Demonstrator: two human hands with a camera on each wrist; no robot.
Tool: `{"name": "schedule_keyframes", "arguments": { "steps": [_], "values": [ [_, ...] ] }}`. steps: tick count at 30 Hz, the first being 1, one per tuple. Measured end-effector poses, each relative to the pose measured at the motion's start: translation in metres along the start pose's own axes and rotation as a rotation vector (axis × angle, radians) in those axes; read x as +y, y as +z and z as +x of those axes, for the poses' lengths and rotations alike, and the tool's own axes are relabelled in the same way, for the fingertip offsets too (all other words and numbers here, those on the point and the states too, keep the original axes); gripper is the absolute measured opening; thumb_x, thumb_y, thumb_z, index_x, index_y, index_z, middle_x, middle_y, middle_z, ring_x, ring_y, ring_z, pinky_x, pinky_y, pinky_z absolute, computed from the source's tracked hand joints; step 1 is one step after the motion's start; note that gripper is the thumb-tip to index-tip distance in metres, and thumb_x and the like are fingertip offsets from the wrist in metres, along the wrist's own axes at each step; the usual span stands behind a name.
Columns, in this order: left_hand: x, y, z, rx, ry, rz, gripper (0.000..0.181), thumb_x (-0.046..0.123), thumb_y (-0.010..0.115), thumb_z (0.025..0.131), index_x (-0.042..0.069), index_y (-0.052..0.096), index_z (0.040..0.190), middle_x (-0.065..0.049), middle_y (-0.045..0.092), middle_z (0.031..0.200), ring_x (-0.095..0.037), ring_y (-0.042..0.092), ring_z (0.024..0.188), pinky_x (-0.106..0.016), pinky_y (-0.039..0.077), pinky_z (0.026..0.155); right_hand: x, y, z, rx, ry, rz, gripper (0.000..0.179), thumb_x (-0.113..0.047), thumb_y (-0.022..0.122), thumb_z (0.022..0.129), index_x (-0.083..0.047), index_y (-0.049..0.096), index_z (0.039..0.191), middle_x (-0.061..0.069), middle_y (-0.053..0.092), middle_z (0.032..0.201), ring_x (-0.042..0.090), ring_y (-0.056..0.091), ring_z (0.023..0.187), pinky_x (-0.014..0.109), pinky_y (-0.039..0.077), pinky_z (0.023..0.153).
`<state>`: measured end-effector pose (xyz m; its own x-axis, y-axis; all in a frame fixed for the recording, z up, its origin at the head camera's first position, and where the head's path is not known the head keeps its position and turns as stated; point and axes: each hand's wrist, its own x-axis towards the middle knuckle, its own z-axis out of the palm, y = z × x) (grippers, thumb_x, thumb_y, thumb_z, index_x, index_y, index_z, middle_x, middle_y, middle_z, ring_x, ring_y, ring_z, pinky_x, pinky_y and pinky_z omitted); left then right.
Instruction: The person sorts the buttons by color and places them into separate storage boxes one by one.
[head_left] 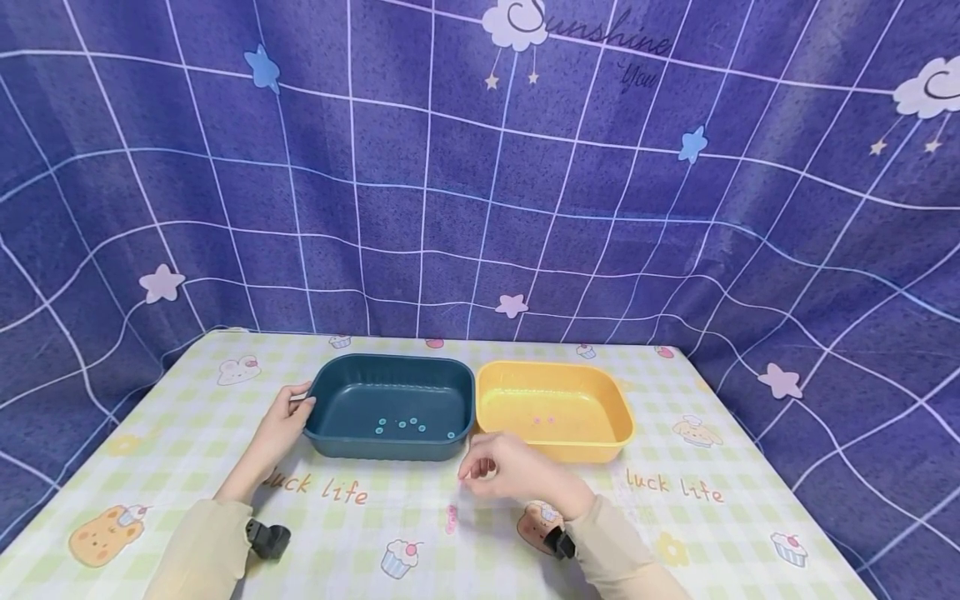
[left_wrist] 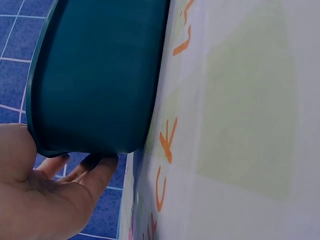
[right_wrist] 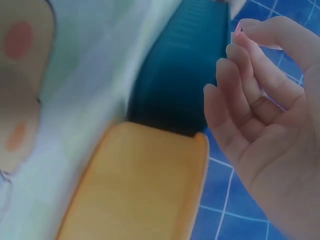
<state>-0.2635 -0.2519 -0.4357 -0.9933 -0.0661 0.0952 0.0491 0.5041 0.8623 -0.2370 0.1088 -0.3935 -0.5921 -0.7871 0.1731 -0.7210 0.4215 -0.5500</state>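
Observation:
At the left end of a dark teal basin, my left hand holds the rim; in the left wrist view, its thumb is near the rim and its fingers touch the end wall. Several small blue discs with pale centres lie inside that basin. My right hand, in front of where the two basins meet, pinches a small pink disc between thumb and index finger. More small pink discs lie on the table below it. The yellow basin holds two small pink discs.
The basins stand side by side on a table with a checked, printed tablecloth. Behind and to the right hangs a blue curtain with white grid lines. A dark wrist device sits at the left sleeve, another at the right.

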Motion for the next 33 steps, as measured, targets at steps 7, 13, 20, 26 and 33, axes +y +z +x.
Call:
{"name": "schedule_keyframes", "arguments": {
  "steps": [7,13,20,26,33],
  "values": [
    [0.001,0.000,0.000,-0.010,-0.005,-0.003,0.051,0.028,0.030,0.103,-0.001,0.023,0.145,-0.033,0.048,0.129,-0.040,0.047,0.121,-0.041,0.043,0.093,0.001,-0.015,0.002,0.090,-0.007,0.016,0.005,-0.008,0.068,0.082,-0.007,0.071,0.085,-0.002,0.062,0.080,0.007,0.058,0.074,0.022,0.053,0.069],
    [0.000,0.000,0.000,-0.018,-0.013,0.017,0.052,0.029,0.029,0.103,0.000,0.021,0.146,-0.034,0.048,0.130,-0.038,0.048,0.119,-0.036,0.042,0.089,0.007,-0.025,0.003,0.143,-0.010,0.002,0.008,-0.007,0.068,0.081,-0.006,0.072,0.087,-0.003,0.062,0.078,0.004,0.057,0.073,0.021,0.052,0.068],
    [-0.001,0.000,0.002,-0.025,-0.026,0.012,0.054,0.029,0.029,0.103,0.001,0.017,0.148,-0.034,0.046,0.131,-0.040,0.045,0.122,-0.044,0.041,0.094,0.018,-0.034,0.005,0.173,-0.008,-0.007,0.008,-0.009,0.068,0.081,-0.009,0.073,0.088,-0.006,0.062,0.078,0.005,0.056,0.073,0.026,0.052,0.068],
    [-0.001,0.000,0.002,-0.033,-0.040,0.003,0.055,0.030,0.028,0.103,0.001,0.016,0.148,-0.034,0.044,0.134,-0.041,0.042,0.126,-0.051,0.037,0.100,0.027,-0.039,0.006,0.190,0.052,-0.008,0.007,-0.008,0.068,0.081,-0.008,0.072,0.086,-0.004,0.063,0.077,0.007,0.056,0.071,0.028,0.052,0.068],
    [-0.002,0.000,0.001,-0.032,-0.014,-0.017,0.055,0.030,0.029,0.103,0.000,0.017,0.147,-0.035,0.044,0.133,-0.043,0.042,0.125,-0.051,0.037,0.100,0.035,-0.045,0.005,0.218,0.090,-0.012,0.007,-0.007,0.069,0.079,-0.008,0.072,0.085,-0.001,0.063,0.076,0.005,0.055,0.067,0.020,0.050,0.064]
  ]
}}
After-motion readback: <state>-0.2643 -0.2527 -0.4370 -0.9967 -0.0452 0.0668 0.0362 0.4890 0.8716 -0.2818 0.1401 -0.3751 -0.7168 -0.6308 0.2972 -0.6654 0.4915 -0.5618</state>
